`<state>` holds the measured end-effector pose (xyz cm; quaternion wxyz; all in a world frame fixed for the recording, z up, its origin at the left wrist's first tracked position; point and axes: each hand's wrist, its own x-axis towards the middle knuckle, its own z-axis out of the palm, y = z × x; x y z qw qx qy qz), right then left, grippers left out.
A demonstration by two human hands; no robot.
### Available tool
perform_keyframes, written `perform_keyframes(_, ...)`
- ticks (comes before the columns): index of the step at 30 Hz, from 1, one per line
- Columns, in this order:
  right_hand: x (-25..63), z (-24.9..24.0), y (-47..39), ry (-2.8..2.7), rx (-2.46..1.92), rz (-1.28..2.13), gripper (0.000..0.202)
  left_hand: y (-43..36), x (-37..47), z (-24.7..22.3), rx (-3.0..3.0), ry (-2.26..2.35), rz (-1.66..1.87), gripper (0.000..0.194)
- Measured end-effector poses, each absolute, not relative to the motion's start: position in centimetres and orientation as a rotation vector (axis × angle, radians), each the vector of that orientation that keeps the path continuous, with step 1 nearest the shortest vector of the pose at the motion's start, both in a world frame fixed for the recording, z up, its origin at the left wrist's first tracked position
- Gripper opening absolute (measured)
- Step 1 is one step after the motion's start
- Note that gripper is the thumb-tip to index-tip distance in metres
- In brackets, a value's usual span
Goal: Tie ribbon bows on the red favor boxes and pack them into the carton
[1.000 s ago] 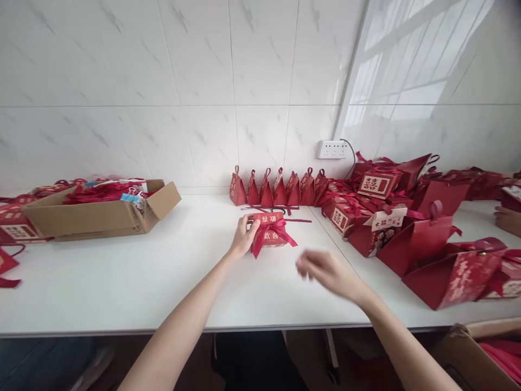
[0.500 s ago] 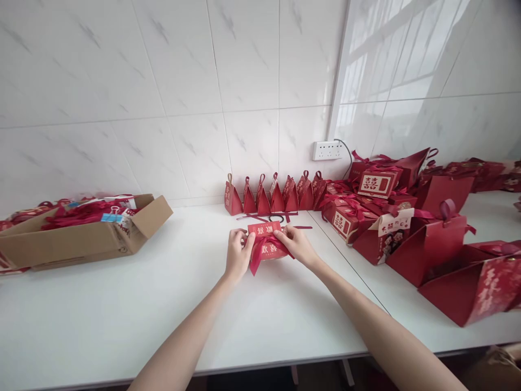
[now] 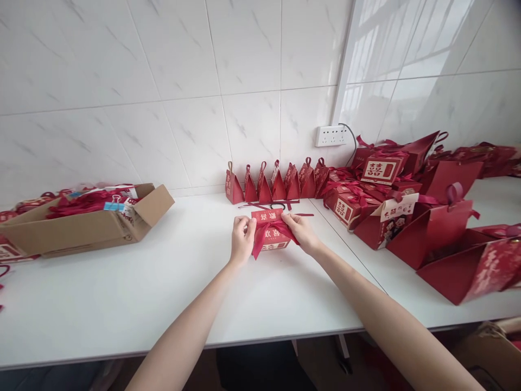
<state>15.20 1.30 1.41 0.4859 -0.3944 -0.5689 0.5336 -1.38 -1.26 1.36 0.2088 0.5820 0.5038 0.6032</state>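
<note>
Between my hands, over the middle of the white table, is a red gift box with pale printed characters and a dark red ribbon tied in a bow across it. My left hand pinches the box's upper left edge, fingers curled. At the upper right edge my right hand grips with thumb and fingers. A loose ribbon end hangs down on the left side of the box. Just behind lie several flat dark red ribbon strips on the table.
Several small red triangular boxes with loops stand along the tiled wall. A cardboard box of red ribbons is at the left. Many red gift boxes are piled at the right, near a white power strip.
The camera view has tilted down slightly, so the table's front edge shows more. Both hands still hold the box, which has tipped so its lower white-labelled face now shows.
</note>
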Motion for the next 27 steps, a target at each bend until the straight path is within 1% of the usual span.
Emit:
perform_keyframes(2,15.9,1.4,1.3,-1.431,-0.939,1.292,0.047,-1.3,-1.3,1.5,1.547,1.355,1.649,0.033)
perform_keyframes(4,16.7,1.4,1.3,-1.527,-0.887,1.178,0.049,-1.2,-1.5,1.5,1.513,1.287,1.622,0.036)
perform_keyframes(5,17.1,1.4,1.2,-1.597,-0.851,1.120,0.054,-1.0,-1.7,1.4,1.508,1.253,1.607,0.037)
perform_keyframes(8,17.6,1.3,0.9,-1.858,-0.759,1.042,0.088,-0.5,-2.4,1.0,1.496,1.212,1.579,0.038)
perform_keyframes(9,17.6,1.2,0.8,-1.926,-0.750,1.045,0.097,-0.3,-2.6,0.8,1.487,1.219,1.577,0.039)
perform_keyframes(11,17.5,1.2,0.5,-1.988,-0.764,1.073,0.106,0.0,-2.9,0.6,1.467,1.240,1.575,0.040)
perform_keyframes(13,17.4,1.3,0.4,-1.954,-0.806,1.129,0.108,0.2,-3.1,0.4,1.443,1.239,1.542,0.043)
perform_keyframes(15,17.5,1.4,0.4,-1.851,-0.838,1.250,0.103,0.4,-3.3,0.4,1.392,1.209,1.506,0.048)
perform_keyframes(19,17.6,1.7,0.5,-1.420,-0.704,1.755,0.068,0.9,-3.9,0.4,1.243,1.236,1.628,0.048)
perform_keyframes(20,17.5,1.8,0.5,-1.277,-0.622,1.874,0.064,1.0,-4.0,0.4,1.224,1.256,1.658,0.047)
perform_keyframes(23,17.4,2.0,0.5,-0.940,-0.410,2.085,0.059,1.0,-4.3,0.5,1.223,1.268,1.648,0.044)
perform_keyframes(27,17.4,2.3,0.4,-0.778,-0.283,2.159,0.055,0.7,-4.0,0.6,1.285,1.275,1.573,0.042)
